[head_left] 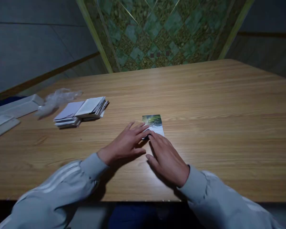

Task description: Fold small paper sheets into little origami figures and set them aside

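A small printed card (154,121) with a green landscape picture and a pale lower part lies flat on the wooden table in front of me. My left hand (128,140) reaches over its left side, fingers spread, the fingertips on or just above the card. At the card's near edge is my right hand (167,156), its fingers stretched out and the thumb apart. The fingertips of both hands almost meet there and hide the card's near left corner. Neither hand grips anything that I can see.
Two adjoining stacks of papers or cards (70,111) (89,106) sit at the left. Behind them lies a crumpled clear plastic bag (59,98). White box-like pieces (16,106) lie at the far left edge. A tiled wall (154,35) stands beyond the table (216,127).
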